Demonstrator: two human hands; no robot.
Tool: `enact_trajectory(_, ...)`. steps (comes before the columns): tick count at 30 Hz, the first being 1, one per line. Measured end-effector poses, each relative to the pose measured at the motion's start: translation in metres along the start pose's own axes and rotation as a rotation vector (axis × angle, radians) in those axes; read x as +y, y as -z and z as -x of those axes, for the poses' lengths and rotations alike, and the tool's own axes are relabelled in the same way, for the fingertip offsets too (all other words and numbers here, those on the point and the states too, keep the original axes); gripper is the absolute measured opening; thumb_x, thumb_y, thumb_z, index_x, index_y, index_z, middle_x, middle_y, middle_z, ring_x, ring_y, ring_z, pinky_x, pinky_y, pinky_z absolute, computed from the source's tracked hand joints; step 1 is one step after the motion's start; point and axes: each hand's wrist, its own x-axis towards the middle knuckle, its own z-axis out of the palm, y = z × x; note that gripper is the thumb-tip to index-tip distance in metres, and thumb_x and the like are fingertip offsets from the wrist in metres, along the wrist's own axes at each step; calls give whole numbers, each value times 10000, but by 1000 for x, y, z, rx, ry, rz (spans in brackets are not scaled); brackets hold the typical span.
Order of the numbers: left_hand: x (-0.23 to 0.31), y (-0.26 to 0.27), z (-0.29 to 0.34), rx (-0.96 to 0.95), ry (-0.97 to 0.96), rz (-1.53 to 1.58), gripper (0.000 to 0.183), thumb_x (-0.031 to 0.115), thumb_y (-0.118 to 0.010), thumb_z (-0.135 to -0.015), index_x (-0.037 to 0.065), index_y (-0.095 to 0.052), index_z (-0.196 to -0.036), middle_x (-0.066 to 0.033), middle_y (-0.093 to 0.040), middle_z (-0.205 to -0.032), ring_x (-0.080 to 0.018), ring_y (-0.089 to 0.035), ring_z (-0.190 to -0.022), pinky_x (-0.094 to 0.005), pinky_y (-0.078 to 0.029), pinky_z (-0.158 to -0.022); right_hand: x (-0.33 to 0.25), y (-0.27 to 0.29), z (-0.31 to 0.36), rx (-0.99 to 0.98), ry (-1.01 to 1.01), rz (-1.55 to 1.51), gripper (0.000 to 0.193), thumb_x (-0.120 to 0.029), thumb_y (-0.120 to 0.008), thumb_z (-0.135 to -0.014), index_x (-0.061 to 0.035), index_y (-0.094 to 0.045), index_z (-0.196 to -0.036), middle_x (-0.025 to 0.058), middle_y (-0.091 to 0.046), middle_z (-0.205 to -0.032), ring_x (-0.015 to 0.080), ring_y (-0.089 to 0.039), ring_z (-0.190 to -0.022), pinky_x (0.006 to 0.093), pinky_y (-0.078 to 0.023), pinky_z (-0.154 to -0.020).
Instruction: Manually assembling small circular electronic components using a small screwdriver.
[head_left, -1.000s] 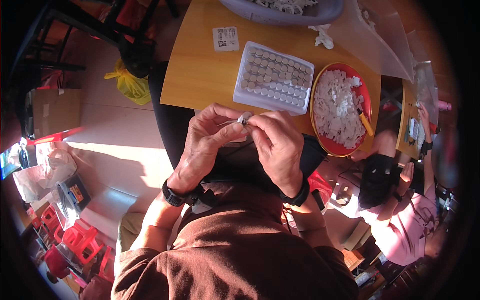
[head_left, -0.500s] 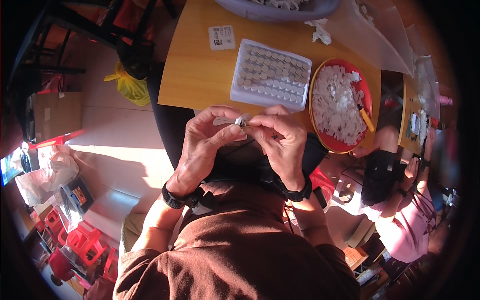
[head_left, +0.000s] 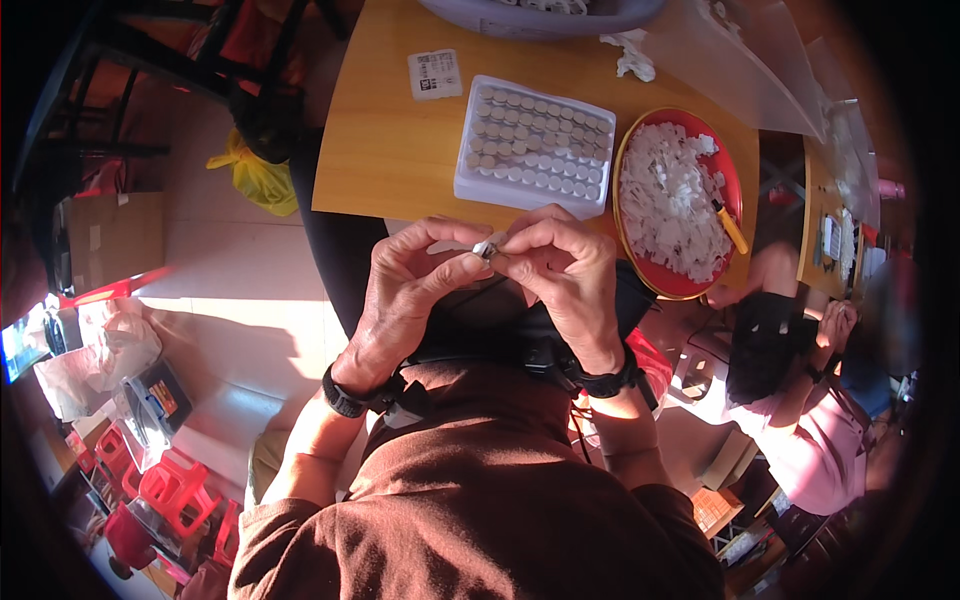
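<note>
Fingertips of both hands meet around a small white piece with a dark metallic part [head_left: 486,248], just off the table's near edge. My left hand [head_left: 402,285] pinches it between thumb and forefinger. From the other side, my right hand [head_left: 572,280] is closed on the same piece, its fingertips hiding part of it. Beyond the hands stands a white plastic tray [head_left: 530,203] with rows of round grey discs; its nearer rows show white round tops. Right of the tray, a red plate [head_left: 730,175] is heaped with small white plastic pieces [head_left: 668,200]. A tool with an orange handle [head_left: 731,228] lies on its right side.
A printed white card [head_left: 434,74] lies on the wooden table [head_left: 385,150]. At the far edge is a pale purple basin [head_left: 545,24], with crumpled white tissue [head_left: 630,55] nearby. A yellow bag [head_left: 255,175] rests on the floor at left. Another person in pink [head_left: 815,455] sits at right.
The small white piece has tilted between my fingertips, and my right hand has shifted slightly. The table and its things sit slightly further left and up in view.
</note>
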Motion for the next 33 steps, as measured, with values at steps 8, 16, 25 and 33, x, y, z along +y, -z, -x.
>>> enact_trajectory(8,-5,-2,-1,2,-46,25,217,94,-629,-875,10,-600,-1073,-90,-648,-1019,-143,-628,-919,-275,-521,-827,-1,-4,-1,48,55,2,155,85,-668,-723,-7,-652,-847,48,-578,-858,117,-600,-792,239,-510,-708)
enact_trajectory(16,-7,-7,2,68,-49,99,183,73,-605,-885,-2,-584,-1051,-121,-640,-1061,-170,-628,-956,-294,-522,-861,0,-9,2,85,254,293,128,85,-651,-759,-1,-641,-854,42,-575,-873,110,-592,-787,241,-512,-711)
enact_trajectory(25,-4,-13,0,14,-49,44,182,68,-598,-888,-9,-582,-1053,-136,-628,-1085,-188,-624,-986,-309,-514,-897,1,-2,5,117,-5,-161,121,96,-636,-784,15,-591,-862,23,-586,-860,82,-601,-786,216,-497,-712)
enact_trajectory(33,-1,-14,-4,-21,45,269,178,80,-586,-897,-3,-580,-1055,-113,-632,-1051,-192,-621,-980,-336,-518,-906,-15,7,0,34,-95,-239,87,29,-646,-808,-1,-577,-849,15,-604,-820,60,-580,-761,206,-484,-718)
